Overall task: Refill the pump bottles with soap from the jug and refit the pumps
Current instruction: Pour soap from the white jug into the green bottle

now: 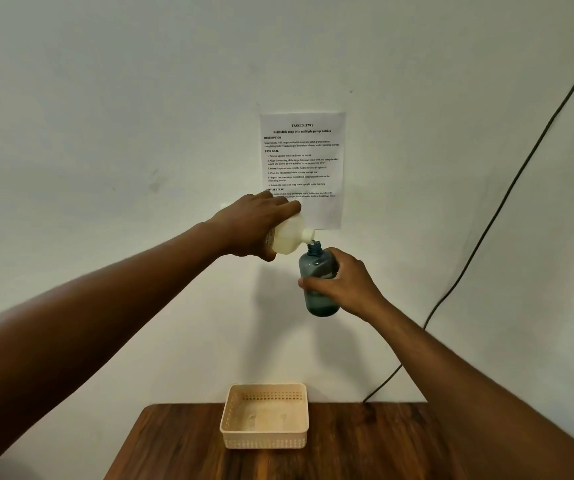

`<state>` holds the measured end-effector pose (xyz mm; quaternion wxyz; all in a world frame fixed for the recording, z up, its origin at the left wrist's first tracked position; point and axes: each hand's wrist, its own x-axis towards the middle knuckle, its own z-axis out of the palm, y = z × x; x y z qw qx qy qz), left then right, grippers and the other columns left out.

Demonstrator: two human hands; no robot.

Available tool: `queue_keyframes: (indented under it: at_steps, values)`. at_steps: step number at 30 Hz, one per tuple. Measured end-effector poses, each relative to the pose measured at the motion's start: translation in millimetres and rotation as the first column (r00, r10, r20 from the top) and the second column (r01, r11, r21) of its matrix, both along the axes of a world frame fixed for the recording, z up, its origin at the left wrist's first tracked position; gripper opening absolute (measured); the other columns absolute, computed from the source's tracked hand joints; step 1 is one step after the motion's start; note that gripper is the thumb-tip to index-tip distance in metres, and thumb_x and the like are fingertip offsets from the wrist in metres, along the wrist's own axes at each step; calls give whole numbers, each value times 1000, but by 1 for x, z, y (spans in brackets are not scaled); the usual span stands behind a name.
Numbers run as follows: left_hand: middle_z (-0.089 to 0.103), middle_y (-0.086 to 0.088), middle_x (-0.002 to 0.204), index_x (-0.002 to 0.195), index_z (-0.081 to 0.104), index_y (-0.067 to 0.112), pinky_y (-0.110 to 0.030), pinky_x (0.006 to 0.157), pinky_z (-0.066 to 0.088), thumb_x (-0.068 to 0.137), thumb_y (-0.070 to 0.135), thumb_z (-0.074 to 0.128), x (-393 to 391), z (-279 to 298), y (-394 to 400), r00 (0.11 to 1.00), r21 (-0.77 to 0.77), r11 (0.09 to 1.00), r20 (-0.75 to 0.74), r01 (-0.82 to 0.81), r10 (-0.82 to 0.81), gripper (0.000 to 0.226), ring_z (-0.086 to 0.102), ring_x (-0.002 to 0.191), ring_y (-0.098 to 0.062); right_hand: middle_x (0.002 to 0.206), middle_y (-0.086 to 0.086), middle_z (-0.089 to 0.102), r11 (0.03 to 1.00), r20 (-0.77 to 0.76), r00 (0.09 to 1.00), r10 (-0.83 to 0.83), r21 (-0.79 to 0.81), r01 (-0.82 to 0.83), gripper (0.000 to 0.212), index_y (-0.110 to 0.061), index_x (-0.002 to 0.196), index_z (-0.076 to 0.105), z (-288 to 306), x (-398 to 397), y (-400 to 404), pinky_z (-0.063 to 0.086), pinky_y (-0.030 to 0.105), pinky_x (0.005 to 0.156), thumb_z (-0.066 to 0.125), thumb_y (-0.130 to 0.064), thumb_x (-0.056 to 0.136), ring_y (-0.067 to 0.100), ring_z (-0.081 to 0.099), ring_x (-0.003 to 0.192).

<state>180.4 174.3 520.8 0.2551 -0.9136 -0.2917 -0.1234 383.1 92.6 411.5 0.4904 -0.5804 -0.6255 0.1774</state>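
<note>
Both arms are reaching out well above the table, and the person is holding the two containers up in the air in front of the wall. The left hand is wrapping its fingers and thumb around the white jug, tipping it over so its pale spout is pointing down and to the right, right at the open mouth of the blue pump bottle. The right hand is gripping that bottle around its middle, fingers curled across the front, keeping it close to upright just below the jug's spout. The bottle is see-through, and a low layer of liquid is sitting at its bottom; its neck is bare, with no pump on it. Whether soap is actually running between spout and mouth is too fine to tell. Down below, a cream plastic basket is sitting on the far edge of the dark wooden table, against the wall. A printed instruction sheet is hanging on the wall behind the hands, and a dark cable is trailing down the wall to the right.
</note>
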Motion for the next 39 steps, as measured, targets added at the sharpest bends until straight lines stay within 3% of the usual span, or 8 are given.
queue_keyframes:
  at_steps: [12, 17, 22, 26, 30, 35, 39]
  values:
    - [60, -3, 125, 138, 44, 21, -41, 85, 52, 70, 38, 84, -1, -1, 1, 1000, 3, 1000, 13, 11, -11, 81, 54, 109, -29, 102, -14, 63, 1000, 1, 1000, 7, -3, -7, 53, -27, 114, 60, -1, -1, 1, 50, 21, 70, 87, -41, 71, 9, 62, 94]
    - [60, -3, 126, 137, 43, 23, -44, 86, 53, 69, 37, 85, -6, -10, 1, 995, -61, 998, 98, 12, -6, 82, 54, 108, -29, 105, -10, 65, 1000, -19, 1000, 22, 4, -22, 54, -26, 115, 60, -3, -3, 3, 52, 24, 73, 87, -41, 71, 11, 63, 97]
    - [61, -1, 123, 134, 46, 22, -39, 79, 50, 69, 32, 86, -14, -32, 3, 968, -185, 982, 250, 36, 12, 78, 53, 104, -27, 110, -6, 65, 999, -35, 998, 49, 3, -49, 56, -25, 119, 59, -12, -10, 5, 52, 23, 75, 87, -40, 73, 13, 62, 101]
    - [62, 0, 114, 130, 49, 23, -37, 75, 51, 68, 27, 87, -27, -56, 4, 911, -319, 943, 409, 94, 48, 73, 56, 97, -27, 111, -5, 67, 997, -85, 993, 78, 2, -78, 54, -25, 118, 61, -20, -15, 10, 53, 24, 77, 88, -37, 73, 14, 64, 103]
    - [62, 0, 108, 126, 48, 27, -38, 69, 56, 70, 25, 88, -44, -84, -1, 798, -429, 890, 585, 154, 144, 69, 62, 93, -29, 111, -5, 66, 995, -108, 989, 96, -11, -98, 54, -26, 118, 60, -33, -22, 16, 56, 28, 80, 88, -36, 73, 14, 64, 102]
    - [63, -2, 110, 127, 48, 25, -42, 74, 57, 71, 25, 89, -67, -129, -8, 699, -514, 850, 651, 120, 295, 70, 63, 95, -29, 110, -7, 68, 989, -134, 982, 136, -43, -143, 55, -29, 117, 61, -64, -37, 21, 58, 32, 84, 89, -37, 71, 12, 65, 102]
    - [62, 0, 112, 128, 47, 25, -30, 71, 55, 73, 26, 89, -85, -169, -15, 655, -567, 817, 658, 105, 372, 70, 63, 96, -24, 113, -7, 68, 984, -140, 978, 153, -74, -164, 59, -27, 120, 60, -96, -53, 22, 55, 26, 82, 90, -35, 70, 12, 64, 104]
